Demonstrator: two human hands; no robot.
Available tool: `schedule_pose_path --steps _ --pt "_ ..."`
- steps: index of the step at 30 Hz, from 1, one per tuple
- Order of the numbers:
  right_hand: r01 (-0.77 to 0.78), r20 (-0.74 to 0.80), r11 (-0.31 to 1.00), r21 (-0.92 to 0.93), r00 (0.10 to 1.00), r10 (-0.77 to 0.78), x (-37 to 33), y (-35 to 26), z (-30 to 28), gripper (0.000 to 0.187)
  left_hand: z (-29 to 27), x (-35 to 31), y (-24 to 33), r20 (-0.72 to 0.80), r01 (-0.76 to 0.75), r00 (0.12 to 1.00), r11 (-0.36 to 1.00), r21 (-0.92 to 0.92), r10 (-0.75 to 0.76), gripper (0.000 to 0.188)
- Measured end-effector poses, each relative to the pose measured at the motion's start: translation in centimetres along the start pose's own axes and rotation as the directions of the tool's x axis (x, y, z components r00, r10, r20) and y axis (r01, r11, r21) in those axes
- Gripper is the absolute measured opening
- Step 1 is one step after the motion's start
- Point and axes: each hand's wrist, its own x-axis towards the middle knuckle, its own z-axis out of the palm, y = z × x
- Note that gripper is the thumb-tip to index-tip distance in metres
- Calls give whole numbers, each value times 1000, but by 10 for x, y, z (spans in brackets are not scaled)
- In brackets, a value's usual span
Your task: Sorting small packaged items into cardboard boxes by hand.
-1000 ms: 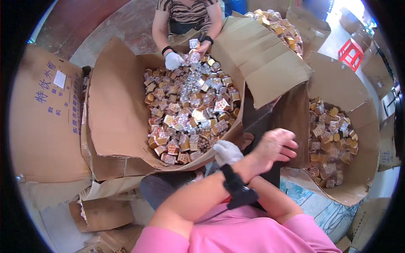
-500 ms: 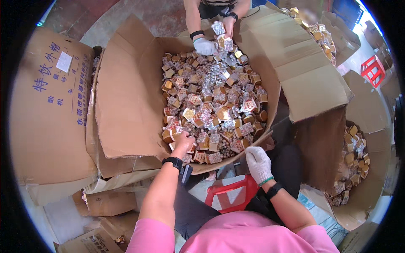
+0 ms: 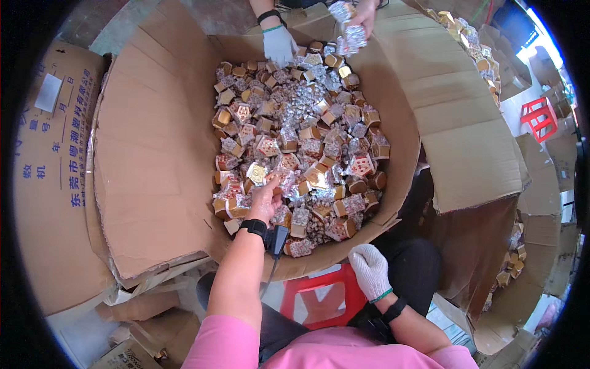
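My bare left hand (image 3: pixel 264 202) reaches into a large cardboard box (image 3: pixel 153 160), low over a heap of small wrapped pieces (image 3: pixel 307 132). Its fingers are stretched out and apart, next to a gold-faced piece (image 3: pixel 257 173); their tips partly blend into the heap. The pieces are blocky, gold-brown, in shiny clear or silvery wrap, some with red-and-white patterned sides. Outside the near wall, my right hand (image 3: pixel 370 270), in a white knit glove, rests by my knee with fingers curled in and nothing visible in them.
Across the box, another person's gloved hand (image 3: pixel 279 47) touches the heap and their bare hand (image 3: pixel 367 15) holds silvery wrapped pieces. A red plastic stool (image 3: pixel 322 298) stands below the near wall. More cartons stand left (image 3: pixel 52 184) and right (image 3: pixel 541 246).
My left hand has moved farther into the box, over the heap. My right hand has drawn back slightly from the box edge. The other person's bare hand has lifted pieces rightward.
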Motion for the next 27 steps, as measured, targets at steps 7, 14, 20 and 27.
schedule_pose_path --steps 7,14,20,27 --pt "-103 52 989 108 994 98 5 3 -4 9 9 -33 18 450 -388 867 859 335 216 44" --pt "-230 189 942 244 964 186 0 -5 -1 9 61 -10 29 696 -585 714 610 535 73 58" --pt "-211 240 950 229 958 155 2 -18 -9 13 79 5 31 611 -502 791 547 670 -23 57" --pt "-274 274 933 232 939 208 8 -25 -10 14 92 10 27 691 -560 722 581 591 -7 50"
